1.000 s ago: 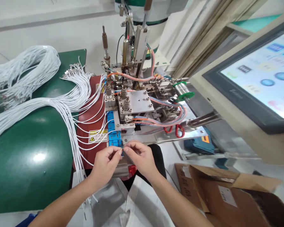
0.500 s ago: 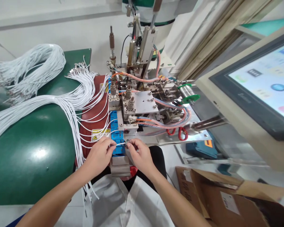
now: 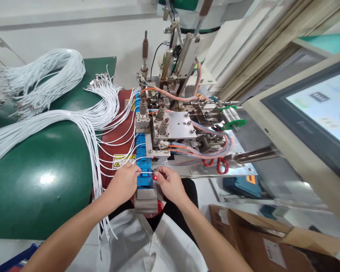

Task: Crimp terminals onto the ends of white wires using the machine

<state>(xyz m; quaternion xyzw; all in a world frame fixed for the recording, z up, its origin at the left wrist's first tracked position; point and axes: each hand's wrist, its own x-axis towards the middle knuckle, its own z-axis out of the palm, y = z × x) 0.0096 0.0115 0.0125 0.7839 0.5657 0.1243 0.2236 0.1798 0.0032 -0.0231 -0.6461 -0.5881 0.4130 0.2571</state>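
My left hand (image 3: 125,183) and my right hand (image 3: 169,182) meet at the near end of a blue slotted fixture (image 3: 144,176) on a small bench machine (image 3: 170,128). Both pinch a thin white wire (image 3: 146,173) stretched across the blue block. A small red light (image 3: 155,177) glows at my right fingertips. More white wires (image 3: 113,132) lie side by side in the fixture's slots and fan off to the left.
A thick bundle of white wires (image 3: 42,75) is draped over a green rounded cover (image 3: 42,177). A touch screen panel (image 3: 323,109) stands at the right, an open cardboard box (image 3: 272,234) at the lower right. A red pad with a yellow warning label (image 3: 121,160) lies under the wires.
Both hands have moved forward from just in front of the machine onto the blue fixture, stretching the wire over it. A red light now shows by my right fingers. The view has shifted slightly.
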